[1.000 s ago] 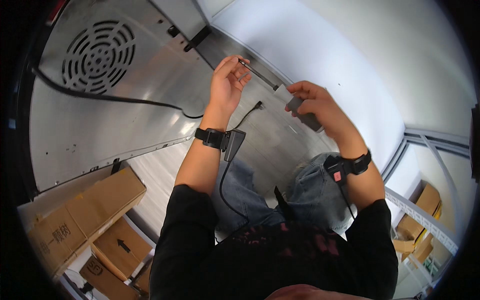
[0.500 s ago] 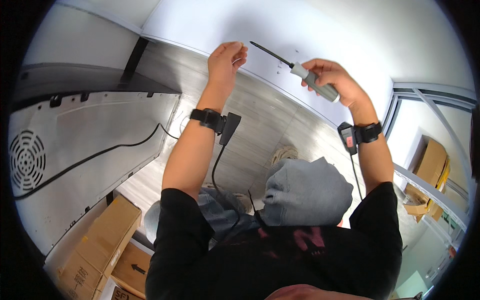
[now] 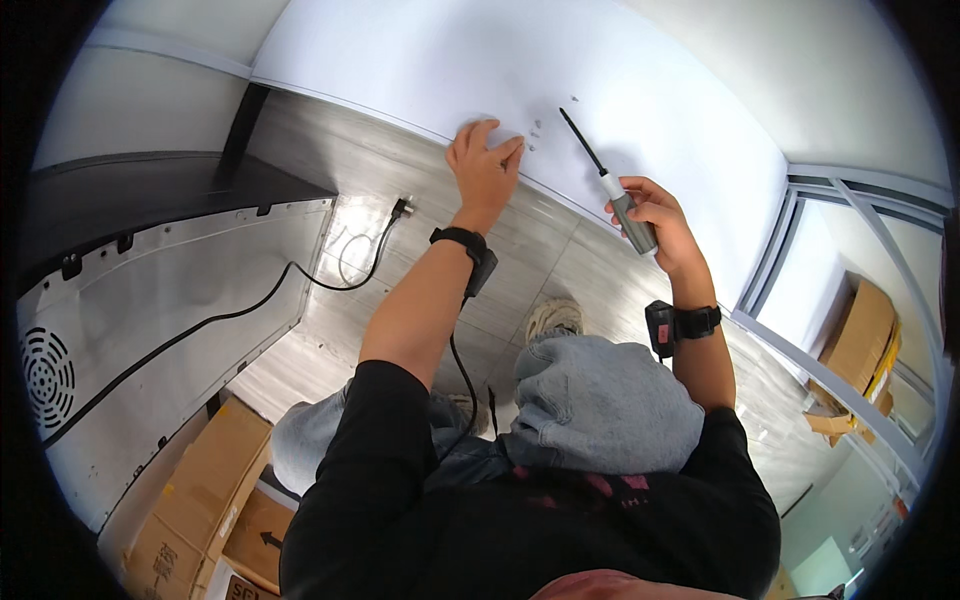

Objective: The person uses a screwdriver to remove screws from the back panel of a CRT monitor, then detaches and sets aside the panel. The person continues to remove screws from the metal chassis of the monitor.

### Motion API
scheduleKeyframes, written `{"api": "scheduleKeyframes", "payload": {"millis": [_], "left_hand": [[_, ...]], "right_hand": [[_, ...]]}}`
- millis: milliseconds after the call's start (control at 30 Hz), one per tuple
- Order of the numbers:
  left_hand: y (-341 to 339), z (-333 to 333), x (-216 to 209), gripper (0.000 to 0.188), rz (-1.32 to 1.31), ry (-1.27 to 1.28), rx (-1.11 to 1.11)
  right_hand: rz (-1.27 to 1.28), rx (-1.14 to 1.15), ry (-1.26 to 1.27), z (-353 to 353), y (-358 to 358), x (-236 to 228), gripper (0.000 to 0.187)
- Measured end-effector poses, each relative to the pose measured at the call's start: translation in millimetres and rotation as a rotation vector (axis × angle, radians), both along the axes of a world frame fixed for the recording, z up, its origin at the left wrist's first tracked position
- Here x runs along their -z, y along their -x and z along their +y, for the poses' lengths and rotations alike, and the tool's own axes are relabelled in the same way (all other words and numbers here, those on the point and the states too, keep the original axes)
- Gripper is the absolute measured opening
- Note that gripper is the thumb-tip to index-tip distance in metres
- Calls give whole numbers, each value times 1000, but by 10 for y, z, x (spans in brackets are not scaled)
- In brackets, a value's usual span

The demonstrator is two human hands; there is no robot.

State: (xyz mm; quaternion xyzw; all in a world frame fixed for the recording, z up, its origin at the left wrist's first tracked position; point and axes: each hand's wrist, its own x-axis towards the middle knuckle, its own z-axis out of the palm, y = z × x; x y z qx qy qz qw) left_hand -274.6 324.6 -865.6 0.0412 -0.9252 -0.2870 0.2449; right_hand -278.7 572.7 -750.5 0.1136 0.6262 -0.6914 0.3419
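My right hand is wrapped round the grey handle of a screwdriver. Its thin black shaft points up and to the left, with the tip over the white tabletop. At the near edge of that surface is my left hand, its fingers bent and apart; no held thing can be made out there. Just right of its fingertips lie several small metal pieces, perhaps screws, too small to tell. Each wrist bears a black strap with a small box.
To the left stands a metal cabinet panel with a round vent. A black power cord runs across it to a plug on the floor. Cardboard boxes sit at the lower left. A metal frame and another carton are at the right.
My left hand has come right and down toward the small metal pieces, its fingers spreading. The screwdriver has moved down in my right hand, its shaft now steeper and farther from the left hand.
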Motion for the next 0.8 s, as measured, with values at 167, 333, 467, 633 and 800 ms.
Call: {"api": "scheduleKeyframes", "payload": {"millis": [167,333,467,633,800], "left_hand": [[-19,-15,-12,16,-20,18,37],[-71,-221,-105,24,-12,-36,129],[-282,-551,-376,25,-201,-315,146],[-725,-1136,-1499,20,-327,-723,103],[-1332,-1533,-2558,31,-177,-1139,57]], "right_hand": [[48,-11,0,36,46,-4,46],[138,-119,46,-163,233,-308,51],[304,-293,104,-593,473,-749,62],[447,-520,122,-1389,451,-1672,63],[574,-847,343,-1679,454,-2007,66]]}}
